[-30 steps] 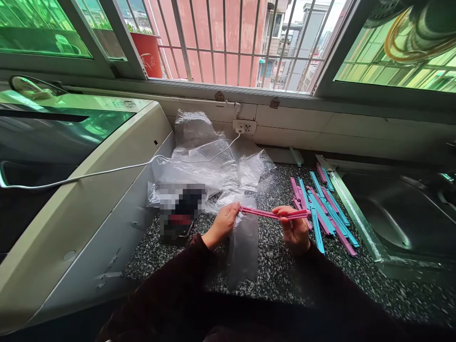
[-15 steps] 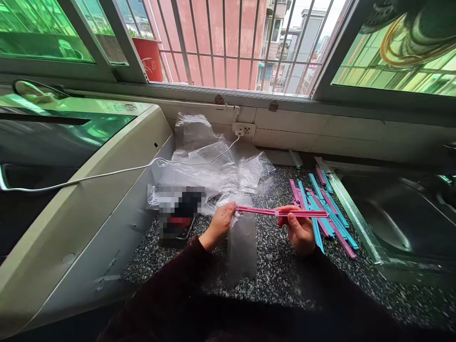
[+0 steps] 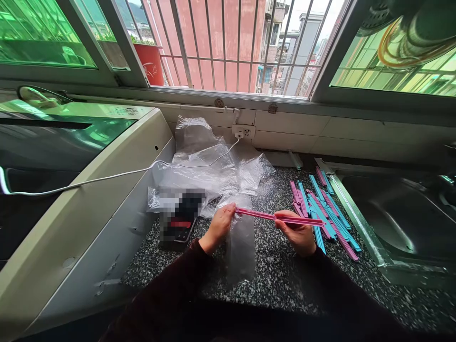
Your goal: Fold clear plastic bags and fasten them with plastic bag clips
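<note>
A long pink plastic strip point(image 3: 258, 214) is held nearly level above the counter, with a joint or step near its middle. My left hand point(image 3: 221, 225) pinches its left end between thumb and fingers. Around its right half, near the joint, my right hand point(image 3: 297, 236) is closed, and the strip's tip sticks out beyond the hand. Several loose pink and blue strips point(image 3: 342, 232) lie in a jumbled pile just right of my right hand. Beneath my left hand a clear plastic bag point(image 3: 242, 259) lies flat on the counter.
Crumpled clear plastic bags point(image 3: 199, 166) spread at the back. A phone point(image 3: 183, 230), partly blurred, rests left of my left hand. A white cable point(image 3: 117, 175) runs to the wall socket point(image 3: 244, 131). A steel sink point(image 3: 395, 218) is at right, a large cream appliance point(image 3: 117, 156) at left.
My right hand has turned over on the pink strip, its fingers now reaching over the joint, and the strip's right part tilts slightly lower. My left hand has stayed almost still.
</note>
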`<state>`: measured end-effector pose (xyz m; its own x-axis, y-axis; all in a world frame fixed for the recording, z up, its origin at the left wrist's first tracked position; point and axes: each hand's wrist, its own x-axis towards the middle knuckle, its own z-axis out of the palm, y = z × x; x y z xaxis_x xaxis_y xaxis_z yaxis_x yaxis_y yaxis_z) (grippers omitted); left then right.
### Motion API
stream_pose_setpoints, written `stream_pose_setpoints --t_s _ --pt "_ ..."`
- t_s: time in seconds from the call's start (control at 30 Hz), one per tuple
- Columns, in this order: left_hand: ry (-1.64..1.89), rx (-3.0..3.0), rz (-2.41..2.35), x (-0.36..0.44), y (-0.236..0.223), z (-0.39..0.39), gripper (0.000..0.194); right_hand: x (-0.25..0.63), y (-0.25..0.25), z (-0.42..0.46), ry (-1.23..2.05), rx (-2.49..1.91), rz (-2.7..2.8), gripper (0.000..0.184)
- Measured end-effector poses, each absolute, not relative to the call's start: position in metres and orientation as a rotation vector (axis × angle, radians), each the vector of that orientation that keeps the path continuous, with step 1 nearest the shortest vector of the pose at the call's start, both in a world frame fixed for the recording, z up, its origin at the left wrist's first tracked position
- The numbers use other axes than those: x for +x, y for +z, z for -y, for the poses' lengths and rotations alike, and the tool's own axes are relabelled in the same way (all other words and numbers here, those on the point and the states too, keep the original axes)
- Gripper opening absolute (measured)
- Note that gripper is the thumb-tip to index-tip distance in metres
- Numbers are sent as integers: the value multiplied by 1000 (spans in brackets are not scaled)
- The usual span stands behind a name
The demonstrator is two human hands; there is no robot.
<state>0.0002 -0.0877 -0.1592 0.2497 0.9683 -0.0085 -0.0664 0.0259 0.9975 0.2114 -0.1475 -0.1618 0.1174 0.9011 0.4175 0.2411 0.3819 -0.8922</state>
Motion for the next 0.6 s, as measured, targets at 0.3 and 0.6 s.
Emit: stream_pose_setpoints --t_s 0.3,0.6 --pt "964 1005 -827 4 -157 87 34 219 -160 146 545 -1113 1204 16" --pt "709 1088 -675 6 -151 100 34 209 -153 145 489 -1129 1518 11"
